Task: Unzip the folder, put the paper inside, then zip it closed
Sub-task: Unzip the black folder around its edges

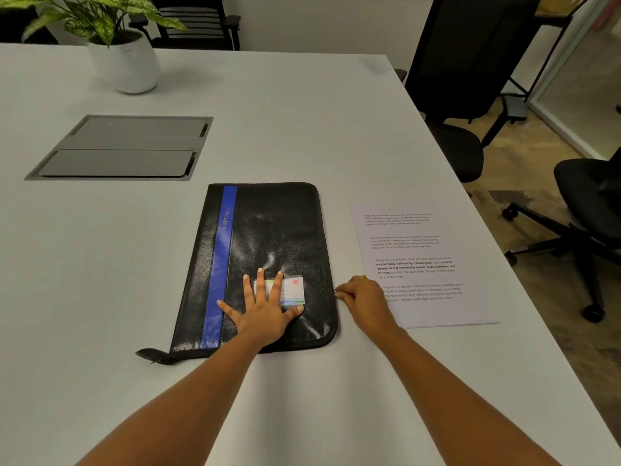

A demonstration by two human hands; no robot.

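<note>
A black zip folder (275, 230) with a blue stripe lies flat on the white table (100, 297). My left hand (265, 307) presses down on its near half with fingers spread, partly covering a small label card (292, 290). My right hand (364, 299) is at the folder's right edge, its fingertips curled and pinching something small there, apparently the zipper pull; the pull itself is too small to make out. A printed sheet of paper (416, 250) lies on the table just right of the folder, with my right hand over its near left corner.
A potted plant (124, 55) stands at the far left. A grey cable hatch (124, 148) is set into the table behind the folder. The table's right edge runs close past the paper, with black office chairs (470, 95) beyond it.
</note>
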